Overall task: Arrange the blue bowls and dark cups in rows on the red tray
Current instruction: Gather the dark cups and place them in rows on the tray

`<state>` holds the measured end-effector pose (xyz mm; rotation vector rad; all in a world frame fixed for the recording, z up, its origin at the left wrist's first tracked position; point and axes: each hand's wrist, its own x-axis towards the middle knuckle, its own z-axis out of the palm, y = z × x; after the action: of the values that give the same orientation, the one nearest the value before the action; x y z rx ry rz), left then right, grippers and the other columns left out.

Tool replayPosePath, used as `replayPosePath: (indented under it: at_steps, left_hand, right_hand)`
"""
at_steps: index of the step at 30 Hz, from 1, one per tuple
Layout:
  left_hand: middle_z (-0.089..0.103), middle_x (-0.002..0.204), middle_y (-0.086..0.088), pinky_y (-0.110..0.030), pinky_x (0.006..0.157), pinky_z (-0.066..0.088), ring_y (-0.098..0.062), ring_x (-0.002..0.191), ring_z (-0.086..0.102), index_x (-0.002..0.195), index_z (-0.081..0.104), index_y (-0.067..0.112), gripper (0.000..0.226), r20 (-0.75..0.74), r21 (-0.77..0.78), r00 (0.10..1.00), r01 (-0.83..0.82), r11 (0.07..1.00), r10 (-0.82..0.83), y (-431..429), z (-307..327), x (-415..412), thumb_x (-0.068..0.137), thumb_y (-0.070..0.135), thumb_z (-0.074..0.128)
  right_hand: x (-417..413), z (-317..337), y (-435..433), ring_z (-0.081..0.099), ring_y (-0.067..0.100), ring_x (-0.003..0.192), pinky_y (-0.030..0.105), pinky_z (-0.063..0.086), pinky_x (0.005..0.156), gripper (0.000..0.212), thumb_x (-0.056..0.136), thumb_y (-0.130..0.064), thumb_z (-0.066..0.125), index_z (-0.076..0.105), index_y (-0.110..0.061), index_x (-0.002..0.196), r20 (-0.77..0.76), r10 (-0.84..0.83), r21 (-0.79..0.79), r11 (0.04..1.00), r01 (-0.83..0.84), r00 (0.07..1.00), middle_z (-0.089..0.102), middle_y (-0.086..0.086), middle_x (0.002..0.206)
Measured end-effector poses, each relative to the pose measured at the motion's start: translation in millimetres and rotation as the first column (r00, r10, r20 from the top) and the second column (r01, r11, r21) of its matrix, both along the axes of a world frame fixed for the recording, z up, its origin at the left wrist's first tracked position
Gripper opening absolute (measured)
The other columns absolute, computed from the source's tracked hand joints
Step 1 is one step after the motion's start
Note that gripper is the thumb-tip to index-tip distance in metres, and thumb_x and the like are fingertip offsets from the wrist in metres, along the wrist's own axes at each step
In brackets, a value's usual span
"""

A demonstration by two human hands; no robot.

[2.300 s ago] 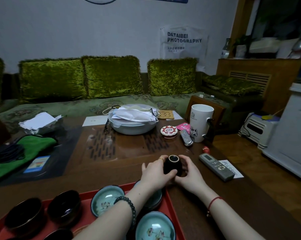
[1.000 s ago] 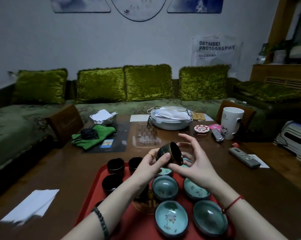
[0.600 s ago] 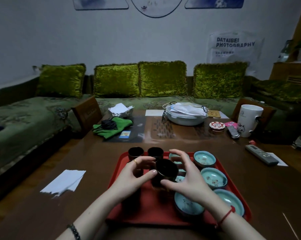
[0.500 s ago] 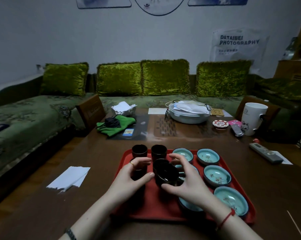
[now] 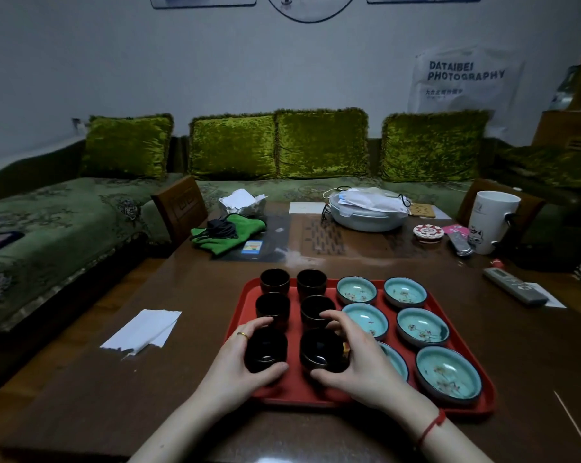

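Six dark cups [image 5: 274, 282], six blue bowls [image 5: 422, 327] — rows on red tray [image 5: 296, 387], on desk [image 5: 516, 345].
Left hand [image 5: 239, 365] grips near-left cup [image 5: 265, 349]; right hand [image 5: 362, 359] grips near-right cup [image 5: 321, 350] — both cups stand upright on the tray.

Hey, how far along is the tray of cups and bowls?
Nearly finished. Done: six blue bowls sit in two rows on the right half of the red tray, and four dark cups stand paired at the far left. In hand: the left hand holds the near-left cup, the right hand the near-right cup. Left: probably just squaring those two up and letting go.
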<state>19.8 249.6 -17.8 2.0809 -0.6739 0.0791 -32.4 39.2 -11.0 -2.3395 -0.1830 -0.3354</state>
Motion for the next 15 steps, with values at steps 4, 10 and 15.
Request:
replayPosePath:
  at_steps: [4,10,15]
  left_hand:
    - [0.051,0.121,0.02,0.002,0.089,0.031,0.01,0.112,0.046,0.118,0.041,0.043,0.062,-0.014,0.017,1.0,-0.01,1.0,0.01,1.3,-1.2,2.9,0.068,0.033,0.077]
    - [0.053,0.118,0.018,-0.009,0.093,0.037,0.01,0.109,0.048,0.114,0.04,0.048,0.063,-0.023,0.017,1.0,-0.012,1.0,0.012,1.7,0.6,4.2,0.066,0.033,0.078]
    - [0.055,0.118,0.014,-0.019,0.095,0.037,0.001,0.112,0.05,0.116,0.045,0.045,0.055,-0.033,-0.035,0.999,-0.03,0.999,0.029,4.3,8.6,12.3,0.07,0.037,0.074]
  right_hand:
    - [-0.3,1.4,1.4,0.042,-0.007,0.11,0.012,0.035,0.091,0.076,0.06,-0.042,0.075,0.033,-0.041,0.123,-0.001,0.002,-0.03,1.0,-0.002,1.0,0.041,-0.032,0.107]
    - [0.4,1.9,2.2,0.041,-0.004,0.112,0.014,0.034,0.092,0.078,0.062,-0.044,0.075,0.03,-0.042,0.126,-0.008,0.007,-0.04,0.999,-0.007,1.0,0.041,-0.026,0.111]
    - [2.5,11.4,-5.4,0.045,-0.01,0.11,0.007,0.035,0.091,0.065,0.064,-0.052,0.073,0.034,-0.053,0.115,-0.002,0.018,0.079,0.997,-0.018,1.0,0.047,-0.03,0.112]
